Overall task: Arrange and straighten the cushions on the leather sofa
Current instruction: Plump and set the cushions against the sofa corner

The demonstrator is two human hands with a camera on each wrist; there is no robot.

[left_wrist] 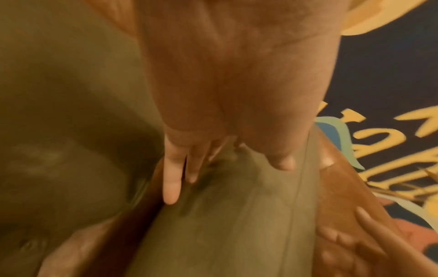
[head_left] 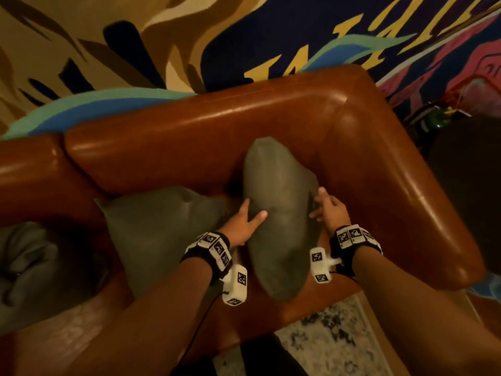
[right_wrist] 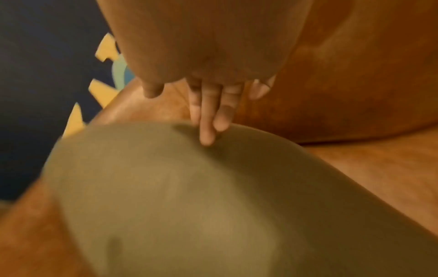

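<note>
An olive-green cushion (head_left: 279, 213) stands on edge on the brown leather sofa (head_left: 217, 126), near its right corner. My left hand (head_left: 252, 213) presses flat against the cushion's left face, fingers straight, thumb on the front. My right hand (head_left: 320, 204) touches its right side with straight fingers. In the left wrist view my left hand (left_wrist: 225, 168) lies along the cushion (left_wrist: 225, 234). In the right wrist view the fingertips of my right hand (right_wrist: 180, 112) rest on the cushion's (right_wrist: 189, 206) top edge. A second olive cushion (head_left: 157, 229) leans to the left.
A crumpled grey cushion (head_left: 32, 261) lies at the sofa's far left. The sofa's right armrest (head_left: 406, 185) rises close to my right hand. A dark round object (head_left: 466, 191) stands beyond it. A patterned rug (head_left: 339, 343) covers the floor in front, and a painted wall (head_left: 271, 36) is behind.
</note>
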